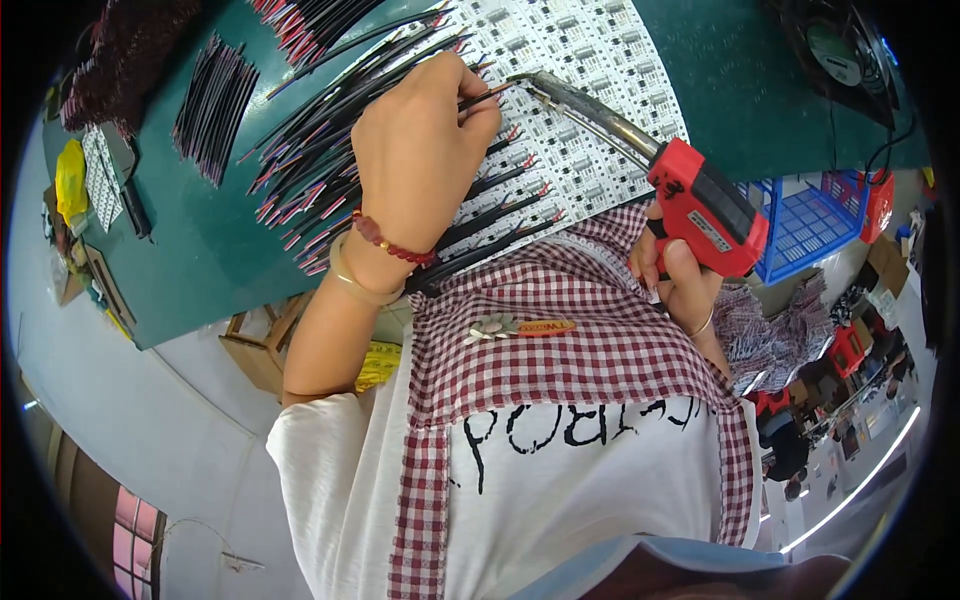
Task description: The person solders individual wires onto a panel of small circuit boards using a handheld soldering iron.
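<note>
Most of the upper view is filled by a green worktop (760, 110), on which a white circuit-board panel (620, 60) is laid. The panel's left part is overlapped by a row of black-sheathed wires (320, 150), their stripped ends pointed right. A red soldering gun (715, 215) is held at the panel's right edge, its long nozzle slanted up and leftward over the boards. Its handle is gripped by the right hand (690, 285), fingers wrapped around it. Above the wires the left hand (425, 140) is placed, thumb and forefinger closed on a single wire (490, 94). That wire is aimed rightward, slightly upward, so its end and the gun's metal tip (522, 79) are met from opposite sides, the left hand being much nearer. Whether they touch cannot be told.
</note>
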Motion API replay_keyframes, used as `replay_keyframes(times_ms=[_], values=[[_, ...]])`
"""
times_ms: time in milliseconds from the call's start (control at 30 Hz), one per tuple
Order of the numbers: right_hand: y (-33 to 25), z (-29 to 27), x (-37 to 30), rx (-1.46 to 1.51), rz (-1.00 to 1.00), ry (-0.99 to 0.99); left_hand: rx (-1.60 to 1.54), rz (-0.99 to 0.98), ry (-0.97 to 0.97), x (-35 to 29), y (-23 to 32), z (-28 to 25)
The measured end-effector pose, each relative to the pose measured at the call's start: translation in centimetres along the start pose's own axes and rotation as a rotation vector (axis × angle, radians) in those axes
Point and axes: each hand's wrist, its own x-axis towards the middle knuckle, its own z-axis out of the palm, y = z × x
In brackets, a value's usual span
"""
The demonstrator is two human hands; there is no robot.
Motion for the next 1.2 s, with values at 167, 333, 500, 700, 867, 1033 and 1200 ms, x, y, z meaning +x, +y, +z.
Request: replay_keyframes(times_ms=[167,333,500,700,867,1033,1200], values=[[0.1,-0.8,-0.2,-0.12,0.0,-0.026,0.041,-0.004,-0.024,0.2,0.4,0.1],[0.1,-0.5,-0.6,-0.075,-0.044,-0.036,0.061,0.009,-0.032,0.5,0.3,0.0],[-0.3,-0.2,-0.4,-0.026,-0.045,-0.046,0.094,0.021,-0.05,0.8,0.2,-0.4],[-0.3,-0.3,-0.5,-0.108,-0.011,-0.018,0.104,-0.008,-0.101,1.1,0.4,-0.7],[-0.1,0.1,-0.4,-0.058,-0.025,-0.008,0.081,0.008,-0.11,1.2,0.2,-0.5],[-0.2,-0.1,-0.1,-0.239,-0.014,-0.052,0.095,0.006,-0.11,1.2,0.3,-0.6],[-0.7,0.3,-0.5,-0.052,-0.056,-0.005,0.084,0.008,-0.125,1.3,0.1,-0.6]])
